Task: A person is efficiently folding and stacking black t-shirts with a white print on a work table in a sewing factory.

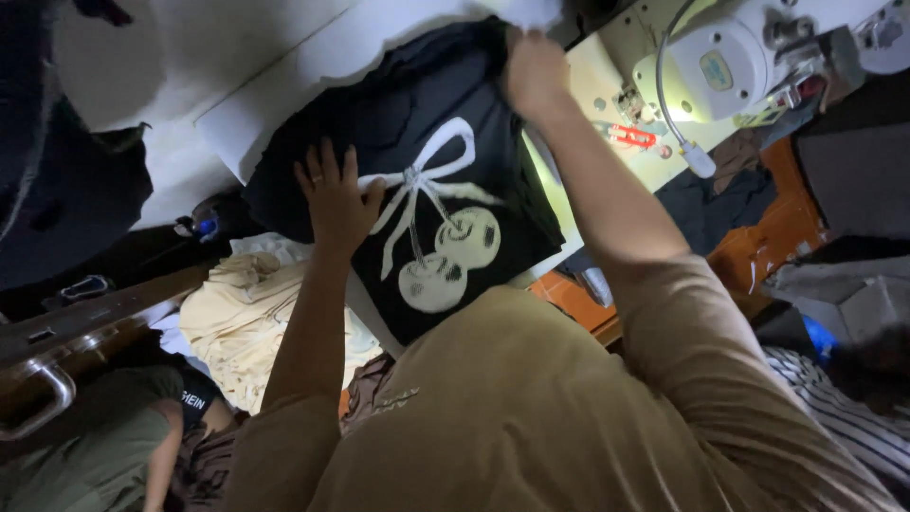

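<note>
Your left hand (334, 194) lies flat on the black cloth (417, 152), fingers (327, 161) spread open and pressing it down just beside the white bow-and-cherries print (438, 228). Your right hand (534, 74) is at the cloth's far edge, fingers closed in a pinch on the fabric there (the fingertips themselves are hidden behind the hand, so the exact hold is hard to read). The cloth sits on the pale bench (284, 66), its near end hanging over the bench edge toward you.

To the right stands the white sewing machine (730, 62), with a red tool (630, 136) lying near its base. A cream cloth (242, 318) is heaped below the bench on the left.

By the look of it, you are at the spreading and smoothing step: one hand anchors, the other draws the edge taut. What this seems to call for is an even pull at the far edge while the flat palm keeps the print from shifting, with the wrinkles near the top worked outward.
</note>
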